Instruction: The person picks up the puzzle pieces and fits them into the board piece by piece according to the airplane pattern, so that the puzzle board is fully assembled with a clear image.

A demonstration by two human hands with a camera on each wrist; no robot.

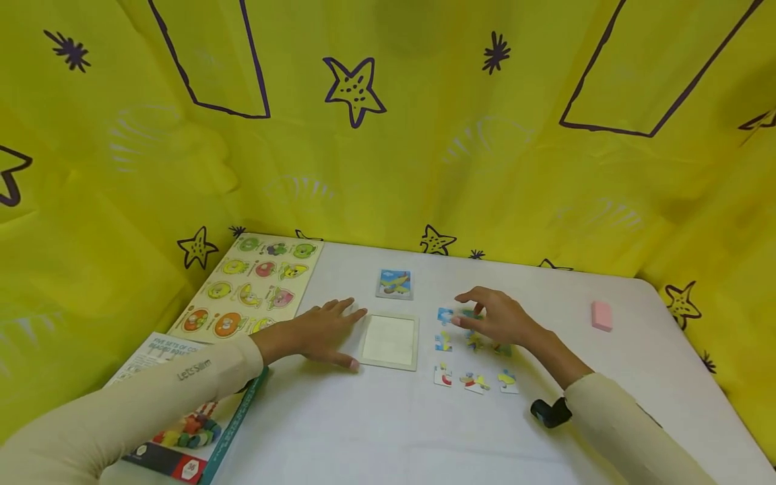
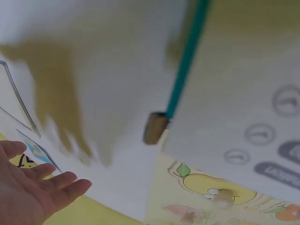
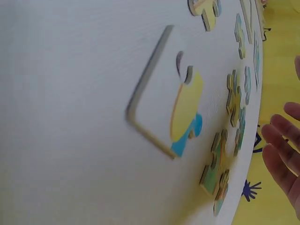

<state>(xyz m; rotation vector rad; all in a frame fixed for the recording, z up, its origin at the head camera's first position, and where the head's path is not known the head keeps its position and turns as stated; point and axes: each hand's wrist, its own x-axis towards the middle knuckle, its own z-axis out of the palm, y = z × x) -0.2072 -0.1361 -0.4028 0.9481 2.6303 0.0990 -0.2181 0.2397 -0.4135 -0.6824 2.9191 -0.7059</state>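
In the head view the left hand lies spread beside a square frame tray with a bare pale inside. Behind the tray is a small aeroplane picture square. The right hand is over several loose jigsaw pieces, thumb and fingers apart, partly covering some; pieces at the front, such as a red and white one, show fully. The left wrist view has the left hand with fingers extended, holding nothing. In the right wrist view the right hand's fingers are relaxed beyond a yellow, white and blue piece.
At the left lie a fruit picture board and a boxed bead set, partly under the left forearm. A pink block rests at the right. A black object is by the right sleeve. Yellow patterned cloth hangs behind the table.
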